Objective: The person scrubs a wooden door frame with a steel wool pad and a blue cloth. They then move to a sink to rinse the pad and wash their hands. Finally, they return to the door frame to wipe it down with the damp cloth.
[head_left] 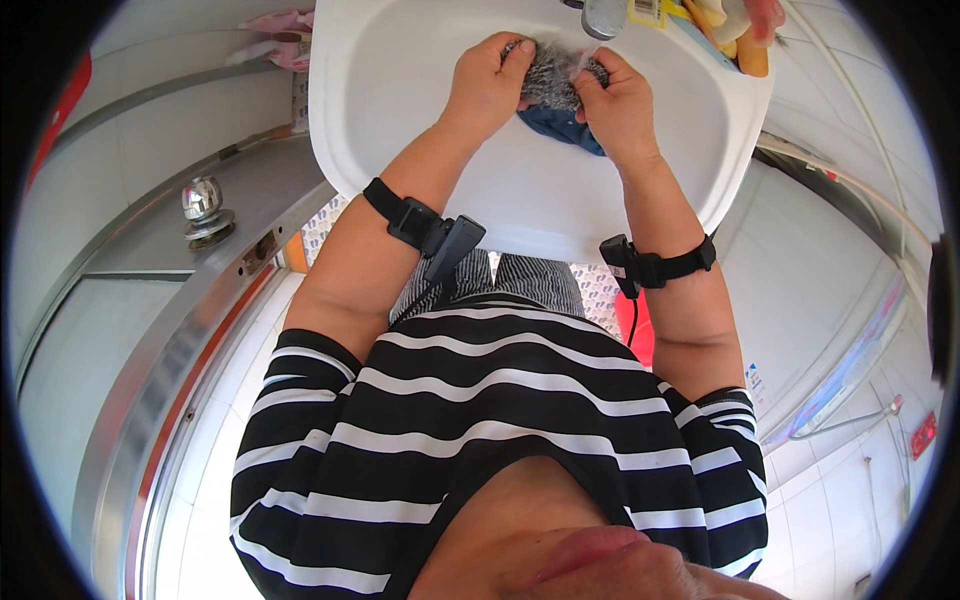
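Observation:
Both hands are over a white washbasin (525, 214). My left hand (495, 75) grips one end of a grey, speckled cloth item (551, 79), thumb on top. The other end is in my right hand (615, 94), held between thumb and fingers. Water runs from the metal faucet (602, 19) onto the item near my right thumb. Beneath it a dark blue cloth (562, 129) lies in the basin, partly covered by the grey item and my hands. The fingertips behind the grey item are mostly hidden.
Bottles and a yellow-edged package (649, 11) crowd the basin's back right corner. Pink items (289, 41) are at the back left. A metal door knob (202, 199) projects from the door at left. A white appliance (810, 262) stands at right, with hoses (862, 97) above it.

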Action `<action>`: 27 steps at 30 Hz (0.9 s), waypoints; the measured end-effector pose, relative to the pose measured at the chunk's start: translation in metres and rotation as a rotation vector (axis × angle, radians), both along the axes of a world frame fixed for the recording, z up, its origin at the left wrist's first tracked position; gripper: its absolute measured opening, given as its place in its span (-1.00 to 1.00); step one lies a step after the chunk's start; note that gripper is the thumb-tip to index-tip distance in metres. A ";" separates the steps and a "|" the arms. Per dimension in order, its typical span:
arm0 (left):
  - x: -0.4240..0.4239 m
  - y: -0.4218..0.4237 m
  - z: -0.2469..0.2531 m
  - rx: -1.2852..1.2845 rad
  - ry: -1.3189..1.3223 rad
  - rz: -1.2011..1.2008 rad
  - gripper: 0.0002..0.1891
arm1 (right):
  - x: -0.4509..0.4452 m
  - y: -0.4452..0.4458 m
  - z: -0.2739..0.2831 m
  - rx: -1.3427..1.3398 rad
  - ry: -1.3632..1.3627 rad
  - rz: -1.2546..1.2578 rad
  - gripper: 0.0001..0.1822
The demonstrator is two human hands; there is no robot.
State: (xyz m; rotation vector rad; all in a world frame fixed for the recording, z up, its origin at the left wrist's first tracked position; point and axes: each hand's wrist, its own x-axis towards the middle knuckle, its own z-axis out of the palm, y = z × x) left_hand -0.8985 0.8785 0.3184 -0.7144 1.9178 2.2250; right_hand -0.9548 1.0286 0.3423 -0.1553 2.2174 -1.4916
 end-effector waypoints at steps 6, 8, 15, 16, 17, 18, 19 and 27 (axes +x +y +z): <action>0.005 0.000 -0.003 0.624 -0.187 0.146 -0.65 | 0.012 0.009 -0.005 0.060 0.758 0.337 -0.58; 0.009 0.001 -0.012 0.587 -0.046 0.213 -0.63 | 0.022 0.009 -0.006 0.007 0.676 0.337 -0.58; 0.014 0.019 -0.008 0.516 -0.024 0.119 -0.58 | 0.021 0.012 -0.029 0.029 0.026 -0.044 -0.67; 0.014 0.021 -0.006 0.436 -0.072 0.115 -0.59 | 0.021 0.012 -0.031 0.001 0.055 -0.047 -0.69; 0.013 0.022 -0.006 0.355 -0.120 0.111 -0.60 | 0.022 0.011 -0.032 -0.028 0.084 -0.049 -0.71; 0.013 0.021 -0.007 0.323 -0.118 0.093 -0.62 | 0.022 0.011 -0.032 -0.056 0.111 -0.051 -0.72; 0.012 0.020 -0.008 0.291 -0.116 0.075 -0.63 | 0.021 0.010 -0.030 -0.069 0.039 -0.060 -0.74; 0.013 0.011 -0.019 0.548 -0.104 0.162 -0.65 | 0.011 0.004 -0.021 -0.374 -0.136 -0.156 -0.72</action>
